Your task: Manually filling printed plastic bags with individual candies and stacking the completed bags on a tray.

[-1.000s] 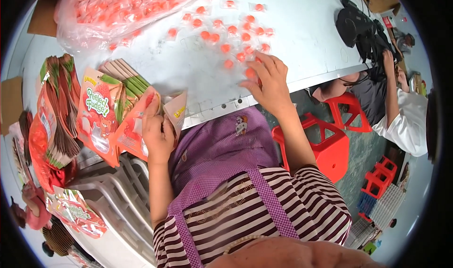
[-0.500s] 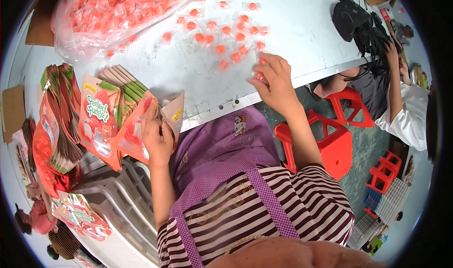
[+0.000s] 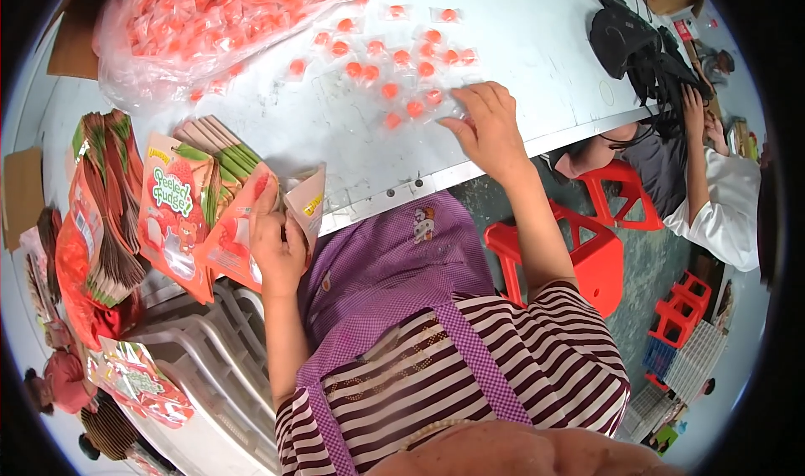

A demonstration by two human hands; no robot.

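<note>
My left hand [image 3: 281, 245] is closed on a red and pink candy pouch [image 3: 231, 239], whose top gapes toward the table. Closed and bent over the table near its front edge is my right hand [image 3: 489, 132]. Its fingers and thumb curl round wrapped candies, now mostly hidden under them. Just left of its fingertips lies a clear-wrapped orange-red candy [image 3: 433, 97]. Several more such candies [image 3: 390, 91] are scattered farther away. Beside the held pouch, another printed pouch [image 3: 172, 212] stands in front of a stack of flat pouches [image 3: 220, 145].
A large clear bag of wrapped candies [image 3: 226, 15] lies at the far left. Bundled pouches [image 3: 109, 199] stand left of my hand, above a pale plastic chair [image 3: 201, 342]. Red stools [image 3: 579, 258] stand at right. A co-worker's hand [image 3: 693, 111] is by black straps [image 3: 662, 65].
My right hand has moved slightly away from me, covering the candies that showed at its fingers. Nearby loose candies have shifted a little. My left hand keeps its hold on the pouch.
</note>
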